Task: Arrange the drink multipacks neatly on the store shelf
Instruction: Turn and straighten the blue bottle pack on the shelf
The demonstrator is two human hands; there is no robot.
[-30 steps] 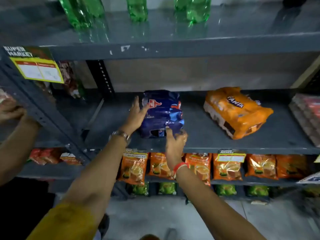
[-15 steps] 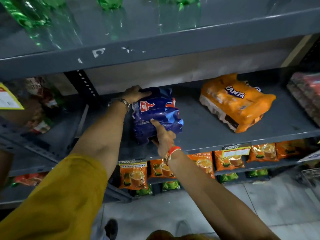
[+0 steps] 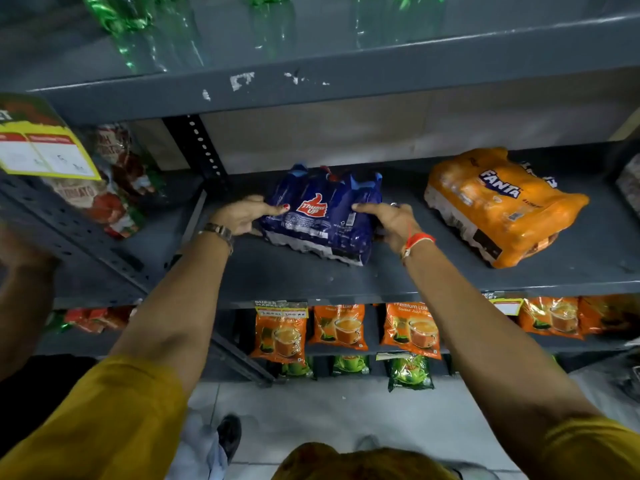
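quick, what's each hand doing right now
left hand: grips the left side of the blue Thums Up multipack
right hand: grips the right side of the same pack

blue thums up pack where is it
Head view: the blue pack lies on the grey shelf, left of the orange Fanta pack, between the left hand and right hand.

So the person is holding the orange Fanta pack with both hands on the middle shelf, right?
No. The head view shows the left hand and right hand holding the blue Thums Up pack; the orange Fanta pack lies untouched to its right.
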